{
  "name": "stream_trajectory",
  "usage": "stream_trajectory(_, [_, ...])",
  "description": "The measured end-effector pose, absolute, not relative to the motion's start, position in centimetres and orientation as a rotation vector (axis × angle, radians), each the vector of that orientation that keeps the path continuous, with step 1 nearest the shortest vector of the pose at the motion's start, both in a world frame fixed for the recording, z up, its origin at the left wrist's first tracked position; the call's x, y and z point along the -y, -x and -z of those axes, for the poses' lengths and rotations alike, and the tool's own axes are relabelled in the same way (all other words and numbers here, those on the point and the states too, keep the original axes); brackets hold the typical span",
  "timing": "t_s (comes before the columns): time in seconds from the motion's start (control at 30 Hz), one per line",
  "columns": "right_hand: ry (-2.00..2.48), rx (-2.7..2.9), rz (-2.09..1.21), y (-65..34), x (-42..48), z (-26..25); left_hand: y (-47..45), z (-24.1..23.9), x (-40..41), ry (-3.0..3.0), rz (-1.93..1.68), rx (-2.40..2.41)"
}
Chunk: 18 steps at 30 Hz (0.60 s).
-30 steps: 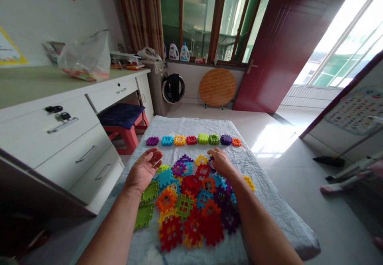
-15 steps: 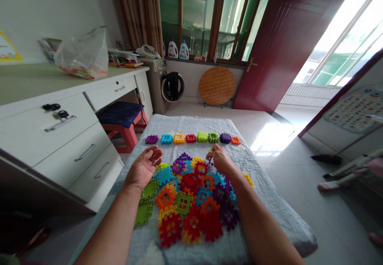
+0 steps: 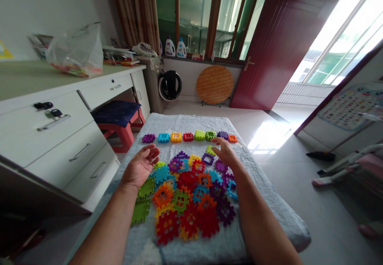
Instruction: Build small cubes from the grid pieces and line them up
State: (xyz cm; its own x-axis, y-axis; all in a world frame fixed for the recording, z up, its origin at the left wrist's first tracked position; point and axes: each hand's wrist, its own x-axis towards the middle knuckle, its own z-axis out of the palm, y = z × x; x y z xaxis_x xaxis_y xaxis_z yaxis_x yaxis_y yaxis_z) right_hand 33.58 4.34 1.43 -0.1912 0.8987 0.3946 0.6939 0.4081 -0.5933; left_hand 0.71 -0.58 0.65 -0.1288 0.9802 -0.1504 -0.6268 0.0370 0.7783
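My left hand (image 3: 141, 165) hovers palm inward at the left side of the pile, fingers apart, holding nothing. On the far right of the pile, my right hand (image 3: 224, 151) has its thumb and fingers spread over a lime green block piece (image 3: 210, 150); contact between them I cannot tell. Below that piece lies a purple frame-shaped block (image 3: 208, 159). The pile of flat interlocking plastic blocks (image 3: 188, 181) spreads between my arms in red, orange, purple, blue, yellow and green. Beyond it runs a row of assembled block pieces (image 3: 188, 136), from purple at left to orange at right.
A pale blue cloth (image 3: 185, 121) covers the low table. To the left stand white drawers (image 3: 74, 137) and a red stool (image 3: 124, 135) with a dark cushion. Farther off are a washing machine (image 3: 155, 77), a round wooden tabletop (image 3: 214, 84) and a red door (image 3: 269, 46).
My right hand has opened and shifted slightly right, uncovering the lime green piece and the purple frame. The whole view has moved a little, while my left hand keeps its pose.
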Motion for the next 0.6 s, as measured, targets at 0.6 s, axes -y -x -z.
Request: stream_trajectory(0.6, [1.653, 2.308, -0.336, -35.0, -0.8, -1.3, -0.1, -0.6, 0.6, -0.563, -1.553, -0.907])
